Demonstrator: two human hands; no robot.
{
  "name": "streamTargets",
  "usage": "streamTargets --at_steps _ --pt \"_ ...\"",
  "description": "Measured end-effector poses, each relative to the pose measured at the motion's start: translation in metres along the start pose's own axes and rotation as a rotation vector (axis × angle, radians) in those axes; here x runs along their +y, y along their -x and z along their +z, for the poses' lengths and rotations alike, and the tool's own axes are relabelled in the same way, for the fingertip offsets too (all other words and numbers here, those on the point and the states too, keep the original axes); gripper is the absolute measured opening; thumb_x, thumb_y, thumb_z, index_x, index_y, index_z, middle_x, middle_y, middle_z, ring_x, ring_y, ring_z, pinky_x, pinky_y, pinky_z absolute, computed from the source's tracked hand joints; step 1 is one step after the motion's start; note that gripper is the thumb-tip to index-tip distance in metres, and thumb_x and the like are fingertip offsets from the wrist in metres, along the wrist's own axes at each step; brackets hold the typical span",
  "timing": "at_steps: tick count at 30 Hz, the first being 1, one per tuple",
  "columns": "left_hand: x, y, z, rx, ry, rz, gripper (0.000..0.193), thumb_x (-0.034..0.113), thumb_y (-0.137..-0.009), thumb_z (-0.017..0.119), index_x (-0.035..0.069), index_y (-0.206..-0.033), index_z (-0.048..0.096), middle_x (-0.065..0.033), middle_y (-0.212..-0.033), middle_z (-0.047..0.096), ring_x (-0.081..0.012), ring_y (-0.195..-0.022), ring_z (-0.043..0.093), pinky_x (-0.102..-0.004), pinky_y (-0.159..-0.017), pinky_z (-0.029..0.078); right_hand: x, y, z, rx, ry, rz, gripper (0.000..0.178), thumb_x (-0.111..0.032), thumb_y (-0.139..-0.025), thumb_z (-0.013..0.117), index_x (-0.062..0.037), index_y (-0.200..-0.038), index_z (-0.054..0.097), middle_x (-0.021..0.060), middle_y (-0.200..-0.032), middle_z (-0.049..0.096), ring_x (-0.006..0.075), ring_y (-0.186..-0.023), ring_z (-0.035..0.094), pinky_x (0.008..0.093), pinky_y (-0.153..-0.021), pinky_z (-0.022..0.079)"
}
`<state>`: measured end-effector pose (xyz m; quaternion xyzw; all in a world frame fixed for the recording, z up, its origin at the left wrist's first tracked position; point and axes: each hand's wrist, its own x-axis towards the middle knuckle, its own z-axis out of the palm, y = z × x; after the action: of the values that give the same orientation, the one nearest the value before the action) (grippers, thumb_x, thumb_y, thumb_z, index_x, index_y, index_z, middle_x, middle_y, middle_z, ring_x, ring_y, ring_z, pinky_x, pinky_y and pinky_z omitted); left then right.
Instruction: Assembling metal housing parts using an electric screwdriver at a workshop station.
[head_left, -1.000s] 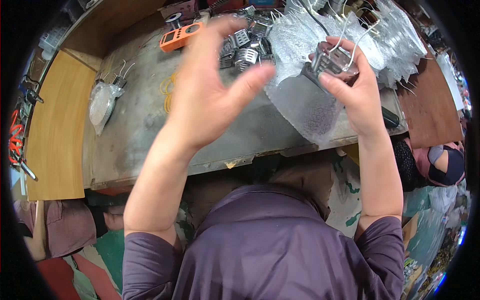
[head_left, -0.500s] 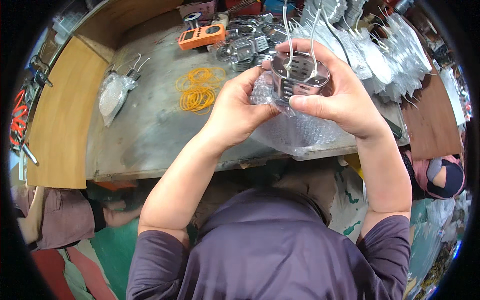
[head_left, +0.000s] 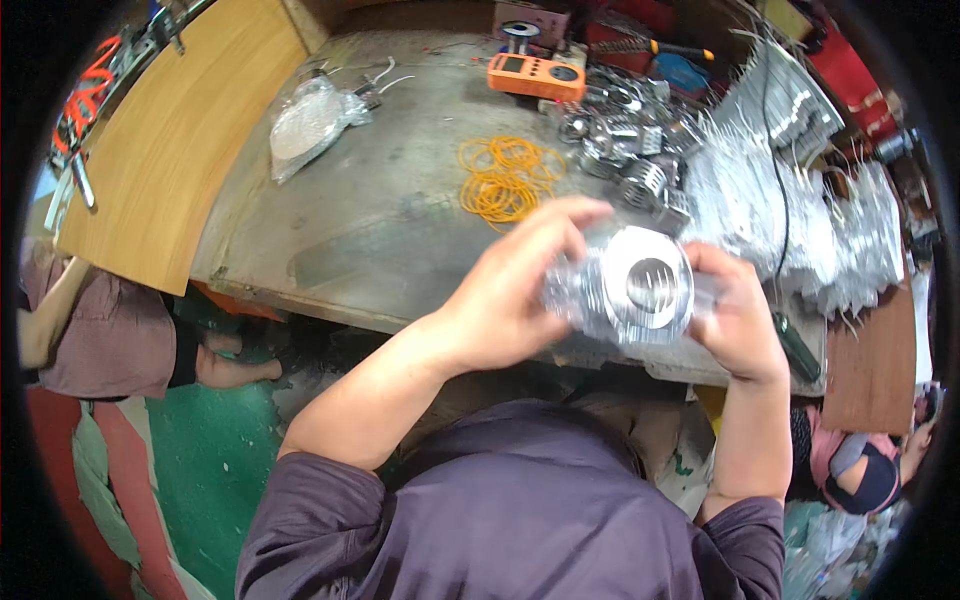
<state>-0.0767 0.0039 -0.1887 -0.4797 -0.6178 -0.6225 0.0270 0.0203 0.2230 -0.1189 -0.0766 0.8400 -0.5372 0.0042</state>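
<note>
A shiny metal slotted housing point(head_left: 650, 285), blurred by motion, is between my two hands above the front edge of the table. Its round face with an opening is turned up toward me. Clear bubble wrap point(head_left: 575, 295) is bunched at its left side. My left hand point(head_left: 520, 285) grips that wrapped side, its thumb below and fingers above. My right hand point(head_left: 738, 310) closes around the right side, where the white wires seen earlier are hidden or smeared. Just beyond, yellow rubber bands point(head_left: 500, 195) lie in loose heaps on the table point(head_left: 370, 230).
Past the bands are an orange meter point(head_left: 535, 78) and a pile of metal housings point(head_left: 630, 140). Stacked bubble-wrap bags point(head_left: 745, 200) fill the right side. A wrapped part point(head_left: 312, 128) lies at left. A wooden board point(head_left: 190, 140) edges the table; people sit at both sides.
My hands have drawn the housing nearer and tipped it; its wires no longer stand up. The bubble wrap has left the table edge and is now around the part. The view has shifted.
</note>
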Motion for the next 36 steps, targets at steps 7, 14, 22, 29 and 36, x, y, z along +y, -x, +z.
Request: streamTargets --at_steps 7,14,22,29,36 --pt "0.022 0.018 0.001 -0.158 0.036 -0.104 0.028 0.003 -0.08 0.074 0.002 -0.092 0.049 -0.0157 -0.092 0.068 -0.0311 -0.091 0.07 -0.0357 -0.074 0.055 0.038 -0.078 -0.008 -0.06 -0.253 0.127 0.022 -0.016 -0.091 0.062 0.0016 -0.104 0.067 0.0106 -0.094 0.069 0.0179 -0.082 0.065 0.0313 -0.075 0.053" --pt "0.015 0.02 -0.002 -0.168 0.023 -0.123 0.026 0.005 -0.081 0.073 0.002 -0.091 0.05 -0.0153 -0.092 0.068 -0.0312 -0.086 0.07 -0.0362 -0.071 0.055 0.054 -0.161 0.077 -0.26 0.9 -0.518 0.012 -0.01 -0.081 0.067 -0.0034 -0.092 0.068 0.012 -0.099 0.063 0.0328 -0.095 0.059 0.0394 -0.082 0.049" --pt "0.011 0.026 -0.008 -0.106 0.121 -0.155 0.032 0.005 -0.079 0.075 0.0 -0.101 0.052 -0.0131 -0.095 0.067 -0.0247 -0.088 0.069 -0.034 -0.076 0.053 0.066 -0.173 0.05 -0.214 0.588 -0.462 0.012 -0.008 -0.081 0.069 -0.001 -0.091 0.066 0.0101 -0.096 0.063 0.0268 -0.094 0.06 0.0346 -0.084 0.048" --pt "0.015 0.019 0.002 -0.052 0.105 -0.197 0.043 0.003 -0.08 0.075 -0.002 -0.112 0.048 -0.0108 -0.105 0.061 -0.016 -0.091 0.064 -0.0285 -0.081 0.051 0.066 -0.145 0.022 0.029 0.094 -0.148 0.013 -0.011 -0.088 0.06 -0.0012 -0.092 0.067 0.0096 -0.092 0.071 0.014 -0.077 0.065 0.0279 -0.067 0.05" --pt "0.005 0.001 -0.012 0.123 0.402 -0.409 0.065 -0.01 -0.075 0.063 0.0 -0.136 0.043 -0.0082 -0.124 0.057 -0.0147 -0.116 0.055 -0.0301 -0.099 0.042 0.059 -0.066 -0.021 0.136 -0.349 0.104 0.04 -0.005 -0.091 0.055 -0.0051 -0.13 0.053 0.0131 -0.116 0.068 0.0082 -0.07 0.064 0.0209 -0.054 0.045"
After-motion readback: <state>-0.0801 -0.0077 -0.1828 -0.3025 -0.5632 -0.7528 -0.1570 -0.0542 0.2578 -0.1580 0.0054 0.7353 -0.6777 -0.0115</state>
